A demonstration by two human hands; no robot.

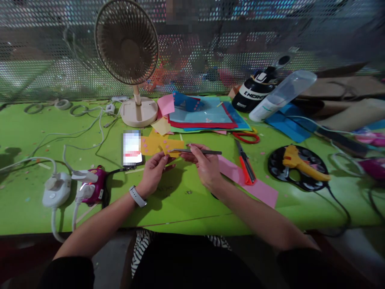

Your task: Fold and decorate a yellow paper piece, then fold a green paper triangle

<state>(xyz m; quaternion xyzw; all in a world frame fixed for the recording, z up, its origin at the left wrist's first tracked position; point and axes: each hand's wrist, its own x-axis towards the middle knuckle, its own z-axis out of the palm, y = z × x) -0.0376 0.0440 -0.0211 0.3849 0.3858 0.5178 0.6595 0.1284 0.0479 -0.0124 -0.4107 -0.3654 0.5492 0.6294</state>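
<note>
My left hand (155, 170), with a pale watch band on the wrist, is closed in a pinch at the near edge of a piece of yellow paper (173, 153). My right hand (204, 162) grips slim grey tweezers (207, 152), whose tip points left towards the left fingertips. Whether the tip holds anything is too small to tell. Just behind the hands, more yellow-orange paper (152, 146) carries small pink bits. A lit phone (132, 148) stands left of it. Under and beside my right forearm runs a pink paper strip (261, 192).
A red utility knife (246, 166) lies across the pink strip. Red-handled scissors (248, 137) and stacked coloured sheets (204, 112) are behind. A yellow glue gun (303, 164) rests on a black tray at right. A fan (138, 110), cables and power adapters (57, 190) occupy the left.
</note>
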